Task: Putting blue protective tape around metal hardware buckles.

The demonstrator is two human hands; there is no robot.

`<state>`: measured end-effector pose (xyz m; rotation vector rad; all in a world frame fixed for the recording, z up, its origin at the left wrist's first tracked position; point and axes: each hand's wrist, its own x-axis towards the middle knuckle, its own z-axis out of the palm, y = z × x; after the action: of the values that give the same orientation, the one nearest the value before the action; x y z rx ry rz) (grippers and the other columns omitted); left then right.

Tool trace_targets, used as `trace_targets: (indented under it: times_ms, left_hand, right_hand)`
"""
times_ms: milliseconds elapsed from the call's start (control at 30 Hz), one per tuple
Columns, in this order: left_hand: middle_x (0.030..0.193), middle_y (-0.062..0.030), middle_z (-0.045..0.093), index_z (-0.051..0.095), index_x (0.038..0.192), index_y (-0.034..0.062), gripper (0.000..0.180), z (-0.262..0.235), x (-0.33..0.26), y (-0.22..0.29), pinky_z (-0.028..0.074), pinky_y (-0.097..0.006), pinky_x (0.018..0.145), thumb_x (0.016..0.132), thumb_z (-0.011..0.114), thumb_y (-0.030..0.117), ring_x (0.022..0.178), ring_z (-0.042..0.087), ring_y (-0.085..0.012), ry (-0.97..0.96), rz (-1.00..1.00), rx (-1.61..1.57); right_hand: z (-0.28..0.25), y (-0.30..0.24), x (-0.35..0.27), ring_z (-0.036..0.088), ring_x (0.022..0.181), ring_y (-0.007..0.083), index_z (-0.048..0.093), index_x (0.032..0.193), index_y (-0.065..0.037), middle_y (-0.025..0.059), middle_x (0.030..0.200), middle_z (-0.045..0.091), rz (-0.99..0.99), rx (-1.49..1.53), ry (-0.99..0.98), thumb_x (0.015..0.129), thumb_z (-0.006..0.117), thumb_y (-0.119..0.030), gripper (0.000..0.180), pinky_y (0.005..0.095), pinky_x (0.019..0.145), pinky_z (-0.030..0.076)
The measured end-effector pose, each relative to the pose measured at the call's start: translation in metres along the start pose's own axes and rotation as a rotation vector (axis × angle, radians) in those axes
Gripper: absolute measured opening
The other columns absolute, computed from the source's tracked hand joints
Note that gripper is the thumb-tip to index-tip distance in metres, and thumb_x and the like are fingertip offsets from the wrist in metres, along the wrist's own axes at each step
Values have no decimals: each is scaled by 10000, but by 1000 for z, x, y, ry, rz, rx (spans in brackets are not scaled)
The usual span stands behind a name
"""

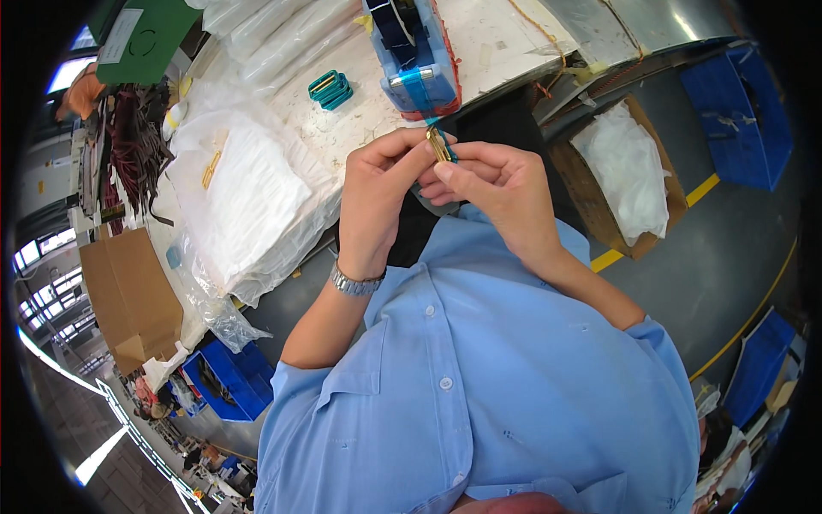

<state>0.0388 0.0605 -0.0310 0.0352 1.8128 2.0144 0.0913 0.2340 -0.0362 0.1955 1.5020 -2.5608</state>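
Note:
Just in front of the tape dispenser (445,64), a small bundle of gold metal buckles (440,146) is pinched between my two hands. My left hand (377,184) closes thumb and fingertips on its left side. The thumb and index finger of my right hand (512,187) press on the other side, its remaining fingers curled beneath. A bit of blue-green tape shows along the bundle's right edge; the fingers cover much of the rest. Blue tape (414,84) stretches over the dispenser's front end. On the table lies a group of gold buckles wrapped in teal tape (330,89).
Left of my hands, a stack of white sheets in clear plastic (257,193) carries a few loose gold pieces (211,170). A carton lined with white plastic (623,176) stands at the right, near a blue bin (745,120). Dark straps (133,146) hang at the far left.

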Motion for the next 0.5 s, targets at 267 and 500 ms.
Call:
trace_targets:
  times_ms: [267,500]
  left_hand:
    - [907,-33,758,792,1000,-24,154,-3,6,7,514,-230,762,987,701,100,807,640,-75,39,-113,-59]
    - [801,-8,688,780,955,-15,200,-10,13,18,464,-249,674,988,699,165,700,557,-87,-28,-266,-172]
  right_hand:
    - [-10,-4,2,783,901,187,698,1171,101,168,999,795,117,2,-115,1000,744,-92,261,298,807,639]
    - [-20,-14,16,771,1022,218,657,1340,25,169,1174,777,-270,-653,-83,879,841,-94,511,333,897,621]
